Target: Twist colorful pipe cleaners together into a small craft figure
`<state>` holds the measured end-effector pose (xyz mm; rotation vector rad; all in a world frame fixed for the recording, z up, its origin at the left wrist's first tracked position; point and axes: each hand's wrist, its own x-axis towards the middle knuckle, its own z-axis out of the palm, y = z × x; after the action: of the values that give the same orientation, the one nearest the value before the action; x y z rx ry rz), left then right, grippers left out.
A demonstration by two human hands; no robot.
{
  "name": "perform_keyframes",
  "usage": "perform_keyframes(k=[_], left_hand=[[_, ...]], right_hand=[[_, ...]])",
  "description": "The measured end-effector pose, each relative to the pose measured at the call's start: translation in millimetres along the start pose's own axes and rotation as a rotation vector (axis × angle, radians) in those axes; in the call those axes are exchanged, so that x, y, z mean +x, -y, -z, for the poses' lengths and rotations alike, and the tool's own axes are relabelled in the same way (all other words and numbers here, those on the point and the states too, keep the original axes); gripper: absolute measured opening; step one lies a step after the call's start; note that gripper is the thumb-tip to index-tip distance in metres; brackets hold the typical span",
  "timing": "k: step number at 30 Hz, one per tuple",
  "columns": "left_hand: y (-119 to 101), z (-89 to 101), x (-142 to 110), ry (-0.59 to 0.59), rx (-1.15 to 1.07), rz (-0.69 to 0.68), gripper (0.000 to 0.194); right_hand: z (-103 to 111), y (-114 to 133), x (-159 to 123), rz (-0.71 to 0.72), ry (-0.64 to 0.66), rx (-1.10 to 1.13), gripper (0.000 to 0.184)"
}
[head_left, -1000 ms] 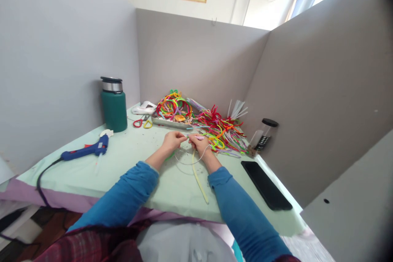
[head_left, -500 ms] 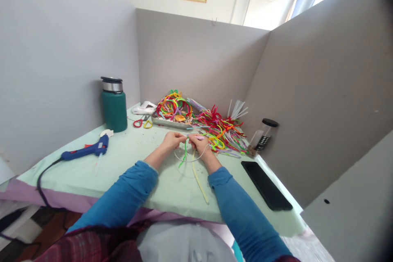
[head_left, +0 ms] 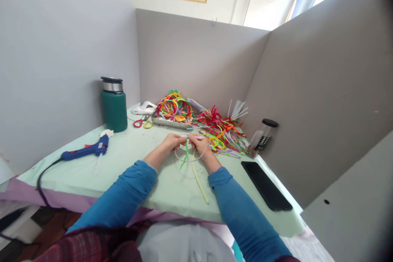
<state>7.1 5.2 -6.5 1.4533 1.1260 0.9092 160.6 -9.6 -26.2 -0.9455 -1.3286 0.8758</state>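
My left hand [head_left: 172,142] and my right hand [head_left: 199,142] meet fingertip to fingertip over the table, both closed in a pinch. Between them they hold a thin white hoop [head_left: 193,161], whose lower arc hangs toward me. A bright green pipe cleaner [head_left: 186,156] dangles from the fingertips, inside the hoop's outline. Something pale pink [head_left: 199,137] shows along the fingers of my right hand. Under that hand a pale yellow strip [head_left: 200,183] runs down across the tabletop; its upper end is partly hidden. The exact grip at the fingertips is too small to make out.
Beyond my hands, a metal tray [head_left: 172,123] holds colourful rings, beside a heap of pipe cleaners [head_left: 221,129]. Scissors [head_left: 147,124], a green bottle [head_left: 114,108] and a blue glue gun [head_left: 89,149] are leftward. A black phone [head_left: 266,185] and clear jar [head_left: 264,136] are rightward.
The green pipe cleaner's hanging end has swung slightly to the right, and my left hand has shifted a little. My right hand is almost still.
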Motion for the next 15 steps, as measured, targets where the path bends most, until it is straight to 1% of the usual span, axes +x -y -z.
perform_keyframes(k=[5,10,12,15], left_hand=[[-0.9,-0.4,1.7,0.092,-0.21,0.051,0.025],[-3.5,0.0,0.7,0.143,-0.279,0.154,0.021],[-3.4,0.0,0.6,0.146,-0.289,0.156,0.019],[-3.1,0.0,0.5,0.135,-0.281,0.115,0.017]], right_hand=[[-0.7,3.0,-1.9,0.001,0.009,-0.003,0.032],[0.4,0.2,-1.4,0.014,0.014,-0.014,0.031],[0.7,-0.6,-1.2,0.023,0.019,-0.016,0.031],[0.6,-1.4,-0.5,0.016,0.014,-0.006,0.031]])
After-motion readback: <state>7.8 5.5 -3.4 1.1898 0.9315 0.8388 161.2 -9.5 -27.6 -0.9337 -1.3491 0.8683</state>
